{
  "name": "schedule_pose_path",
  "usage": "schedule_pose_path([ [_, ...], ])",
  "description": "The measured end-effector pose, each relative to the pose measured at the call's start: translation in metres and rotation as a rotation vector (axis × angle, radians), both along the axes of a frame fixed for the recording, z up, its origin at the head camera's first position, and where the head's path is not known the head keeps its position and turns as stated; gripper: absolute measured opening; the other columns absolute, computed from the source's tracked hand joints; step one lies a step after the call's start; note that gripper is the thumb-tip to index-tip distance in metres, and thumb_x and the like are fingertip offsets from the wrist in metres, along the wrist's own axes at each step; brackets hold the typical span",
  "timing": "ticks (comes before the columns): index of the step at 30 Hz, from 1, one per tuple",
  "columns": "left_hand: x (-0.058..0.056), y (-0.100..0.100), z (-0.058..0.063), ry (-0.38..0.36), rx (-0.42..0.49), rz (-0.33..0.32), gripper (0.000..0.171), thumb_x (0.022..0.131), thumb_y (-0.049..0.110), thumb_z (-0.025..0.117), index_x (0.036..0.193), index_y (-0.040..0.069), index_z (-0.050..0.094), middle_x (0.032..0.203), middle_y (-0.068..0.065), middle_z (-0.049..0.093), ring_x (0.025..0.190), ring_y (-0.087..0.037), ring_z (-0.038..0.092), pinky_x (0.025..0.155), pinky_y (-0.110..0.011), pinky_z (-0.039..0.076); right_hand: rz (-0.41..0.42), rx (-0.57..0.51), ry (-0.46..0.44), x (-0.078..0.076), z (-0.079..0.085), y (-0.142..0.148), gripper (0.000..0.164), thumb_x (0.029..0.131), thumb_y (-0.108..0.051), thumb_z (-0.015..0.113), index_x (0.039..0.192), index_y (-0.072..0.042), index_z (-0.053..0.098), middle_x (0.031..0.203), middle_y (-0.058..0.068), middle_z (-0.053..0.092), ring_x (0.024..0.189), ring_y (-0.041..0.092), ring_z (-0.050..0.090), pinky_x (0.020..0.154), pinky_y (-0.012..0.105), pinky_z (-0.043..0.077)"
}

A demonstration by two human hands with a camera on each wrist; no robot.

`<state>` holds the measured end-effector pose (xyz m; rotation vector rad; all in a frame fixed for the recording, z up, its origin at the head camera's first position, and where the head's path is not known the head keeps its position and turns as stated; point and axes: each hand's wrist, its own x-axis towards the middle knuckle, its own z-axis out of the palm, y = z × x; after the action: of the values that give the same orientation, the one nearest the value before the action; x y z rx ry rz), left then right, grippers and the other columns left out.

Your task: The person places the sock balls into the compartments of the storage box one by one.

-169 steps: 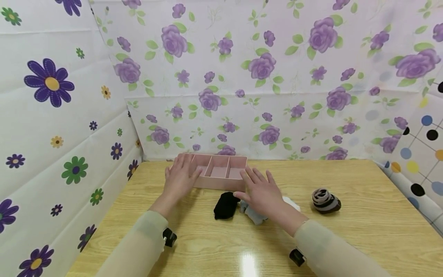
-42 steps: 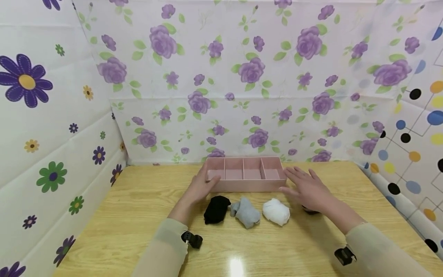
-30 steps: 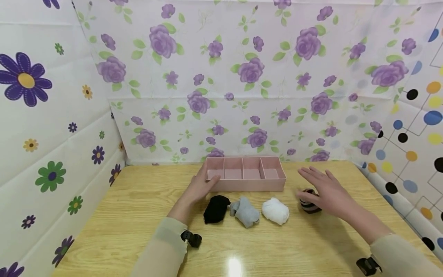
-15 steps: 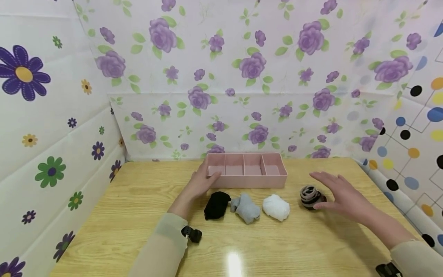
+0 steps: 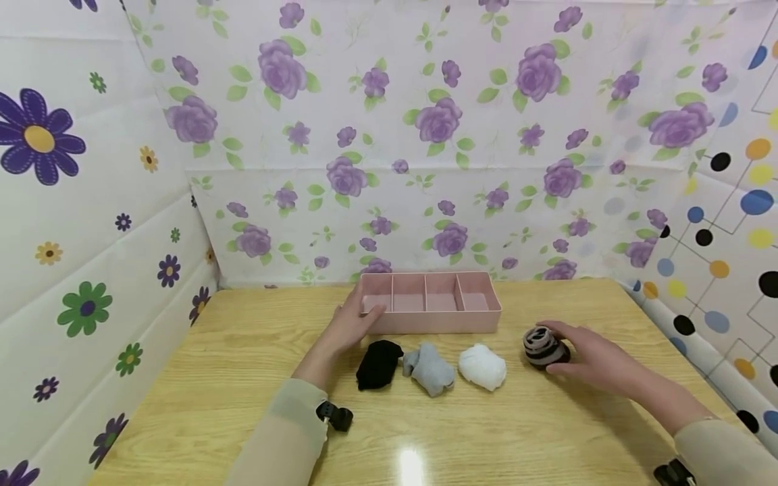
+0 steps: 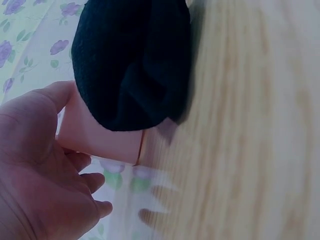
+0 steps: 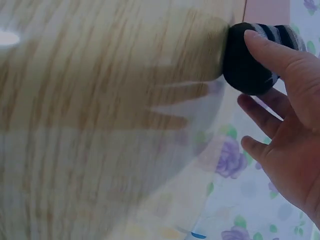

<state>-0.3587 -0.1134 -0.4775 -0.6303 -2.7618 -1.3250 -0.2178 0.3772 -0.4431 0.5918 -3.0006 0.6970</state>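
Observation:
My right hand (image 5: 598, 361) is at the balled striped sock (image 5: 543, 347) on the right of the table. Its thumb presses the near side of the sock and its forefinger curves over the far side; the right wrist view shows the thumb on the sock's dark end (image 7: 250, 62), with the other fingers partly behind it. My left hand (image 5: 345, 325) grips the left end of a pink box (image 5: 434, 322) with several compartments, thumb at the front. In front of the box lie balled socks: one black (image 5: 379, 364), one grey (image 5: 430, 369), one white (image 5: 483, 366).
The wooden table (image 5: 255, 378) ends at a flowered cloth wall (image 5: 395, 135) just behind the box. Patterned sheets stand at the left and right sides. A small black wrist camera (image 5: 335, 416) sits on the left sleeve.
The box was moved to the right earlier, uncovering the white sock. My right hand then left the box's right end, moved right and took hold of the striped sock. My left hand stays on the box.

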Motion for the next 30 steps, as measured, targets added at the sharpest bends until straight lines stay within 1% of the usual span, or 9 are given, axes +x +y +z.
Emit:
schedule_pose_path([
  [4, 0.003, -0.002, 0.001, -0.004, 0.031, -0.008, 0.103, 0.112, 0.058, 0.058, 0.177, 0.003, -0.001, 0.181, -0.026, 0.013, 0.166, -0.047, 0.017, 0.125, -0.08, 0.0, -0.058, -0.027, -0.091, 0.001, 0.002, -0.001, 0.091, 0.101, -0.053, 0.08, 0.17, -0.014, 0.035, 0.136, 0.02, 0.069, 0.122, 0.042, 0.069, 0.09, 0.062, 0.059],
  [7, -0.002, -0.002, -0.003, -0.004, 0.02, -0.003, 0.102, 0.112, 0.055, 0.058, 0.177, 0.002, 0.0, 0.181, -0.026, 0.014, 0.166, -0.046, 0.017, 0.125, -0.08, -0.001, -0.089, -0.004, -0.093, 0.001, 0.003, -0.001, 0.087, 0.104, -0.06, 0.072, 0.168, -0.01, 0.038, 0.129, 0.015, 0.072, 0.117, 0.04, 0.07, 0.088, 0.061, 0.059],
  [9, -0.015, -0.003, -0.018, 0.016, 0.005, 0.0, 0.106, 0.111, 0.064, 0.055, 0.177, 0.006, -0.002, 0.181, -0.025, 0.014, 0.166, -0.045, 0.018, 0.124, -0.08, -0.001, -0.108, 0.03, -0.066, 0.001, 0.003, 0.0, 0.084, 0.107, -0.06, 0.068, 0.165, -0.006, 0.043, 0.125, 0.013, 0.073, 0.116, 0.039, 0.069, 0.089, 0.062, 0.058],
  [12, -0.031, -0.004, -0.036, 0.047, -0.02, 0.004, 0.109, 0.109, 0.071, 0.052, 0.178, 0.008, -0.004, 0.182, -0.024, 0.014, 0.166, -0.046, 0.019, 0.124, -0.082, 0.001, -0.117, 0.077, -0.012, -0.001, 0.002, -0.001, 0.081, 0.109, -0.058, 0.066, 0.161, 0.002, 0.051, 0.128, 0.02, 0.073, 0.119, 0.045, 0.068, 0.094, 0.066, 0.056],
  [16, -0.01, -0.002, -0.013, 0.015, 0.003, 0.011, 0.104, 0.111, 0.061, 0.057, 0.177, 0.005, 0.0, 0.181, -0.025, 0.014, 0.165, -0.047, 0.019, 0.124, -0.08, 0.0, -0.087, 0.079, 0.023, -0.003, 0.001, -0.002, 0.086, 0.106, -0.056, 0.071, 0.164, 0.003, 0.048, 0.152, 0.032, 0.058, 0.137, 0.057, 0.055, 0.105, 0.075, 0.047],
  [19, 0.01, 0.0, 0.007, 0.003, 0.0, 0.012, 0.104, 0.112, 0.061, 0.056, 0.176, 0.0, 0.001, 0.18, -0.029, 0.015, 0.165, -0.049, 0.019, 0.124, -0.081, 0.001, -0.027, 0.049, 0.034, -0.005, 0.001, -0.003, 0.092, 0.1, -0.052, 0.081, 0.168, -0.001, 0.044, 0.164, 0.032, 0.046, 0.146, 0.062, 0.042, 0.109, 0.079, 0.04],
  [21, 0.017, 0.003, 0.013, 0.003, -0.027, 0.017, 0.105, 0.112, 0.064, 0.053, 0.175, -0.001, 0.0, 0.179, -0.03, 0.016, 0.164, -0.049, 0.02, 0.124, -0.081, 0.003, 0.018, 0.036, 0.03, -0.007, 0.001, -0.004, 0.094, 0.096, -0.048, 0.086, 0.167, -0.002, 0.045, 0.166, 0.031, 0.045, 0.148, 0.063, 0.039, 0.11, 0.081, 0.038],
  [26, 0.023, 0.008, 0.022, -0.02, -0.091, 0.028, 0.1, 0.115, 0.059, 0.051, 0.175, 0.0, -0.004, 0.18, -0.027, 0.015, 0.166, -0.044, 0.018, 0.128, -0.076, 0.005, 0.053, 0.065, 0.016, -0.01, 0.001, -0.003, 0.094, 0.091, -0.047, 0.092, 0.162, -0.001, 0.052, 0.157, 0.033, 0.054, 0.144, 0.063, 0.045, 0.108, 0.08, 0.041],
  [30, 0.016, 0.008, 0.018, -0.022, -0.058, 0.018, 0.102, 0.114, 0.059, 0.053, 0.176, 0.0, -0.002, 0.181, -0.027, 0.014, 0.166, -0.046, 0.017, 0.126, -0.078, 0.003, 0.066, 0.082, 0.004, -0.012, 0.002, 0.0, 0.098, 0.09, -0.05, 0.091, 0.162, 0.004, 0.051, 0.155, 0.036, 0.054, 0.141, 0.061, 0.05, 0.108, 0.078, 0.043],
])
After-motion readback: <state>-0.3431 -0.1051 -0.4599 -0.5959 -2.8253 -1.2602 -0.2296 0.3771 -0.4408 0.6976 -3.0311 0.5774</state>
